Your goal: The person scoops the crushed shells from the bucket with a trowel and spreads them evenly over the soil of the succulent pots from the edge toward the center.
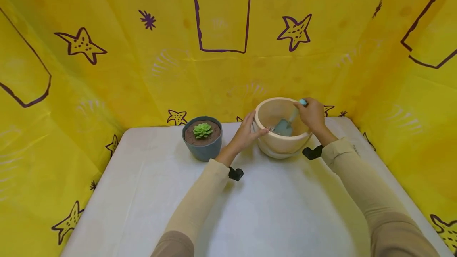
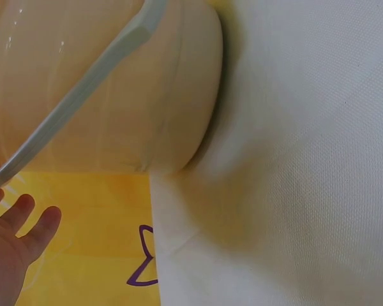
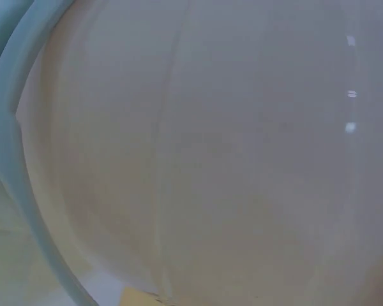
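A cream bucket (image 1: 282, 146) stands upright near the back of the table, its pale handle (image 2: 83, 89) hanging down the outside. My left hand (image 1: 244, 132) rests against the bucket's left side, thumb along the rim and fingers fairly straight. In the left wrist view, the fingers (image 2: 41, 233) are spread beside the handle's end. Over the right rim, my right hand (image 1: 312, 114) grips the handle of a small teal toy shovel (image 1: 283, 127), whose blade reaches down inside the bucket. Small whitish bits (image 1: 271, 129) lie near the blade. Bucket wall fills most of the right wrist view.
Left of the bucket stands a blue-grey pot (image 1: 204, 152) with a green succulent (image 1: 202, 130) in brown soil. A white-covered table (image 1: 171, 193) extends toward me. Yellow cloth walls (image 1: 221, 70) with purple drawings rise at its back and sides.
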`<action>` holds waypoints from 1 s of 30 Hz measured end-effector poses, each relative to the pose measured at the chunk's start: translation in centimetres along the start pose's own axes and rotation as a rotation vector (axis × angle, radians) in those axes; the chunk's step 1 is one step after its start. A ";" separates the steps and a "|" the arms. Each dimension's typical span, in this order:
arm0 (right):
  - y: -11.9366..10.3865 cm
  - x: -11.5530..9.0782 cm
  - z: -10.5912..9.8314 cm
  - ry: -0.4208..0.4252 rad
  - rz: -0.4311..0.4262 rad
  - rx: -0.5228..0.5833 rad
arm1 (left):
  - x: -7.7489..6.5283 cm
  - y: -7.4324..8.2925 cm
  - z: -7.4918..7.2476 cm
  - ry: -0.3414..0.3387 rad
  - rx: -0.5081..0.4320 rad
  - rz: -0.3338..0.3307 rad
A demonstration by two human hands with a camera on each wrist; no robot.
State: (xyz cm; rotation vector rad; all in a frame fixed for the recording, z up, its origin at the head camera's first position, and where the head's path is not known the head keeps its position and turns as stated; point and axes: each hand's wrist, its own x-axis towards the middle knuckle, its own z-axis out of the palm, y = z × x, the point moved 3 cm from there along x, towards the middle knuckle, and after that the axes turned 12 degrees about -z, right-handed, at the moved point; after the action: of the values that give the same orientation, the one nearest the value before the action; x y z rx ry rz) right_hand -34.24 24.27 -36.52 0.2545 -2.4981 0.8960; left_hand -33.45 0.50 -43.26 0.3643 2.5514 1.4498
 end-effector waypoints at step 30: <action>-0.7 0.8 1.6 -0.166 0.013 0.064 | 0.1 -0.2 0.1 0.013 0.024 0.033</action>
State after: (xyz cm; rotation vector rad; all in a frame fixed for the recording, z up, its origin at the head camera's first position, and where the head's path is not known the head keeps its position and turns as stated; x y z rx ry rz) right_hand -35.30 22.70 -36.90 0.3469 -2.6276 0.9978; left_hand -33.50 0.50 -43.43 0.4041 2.5877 1.4383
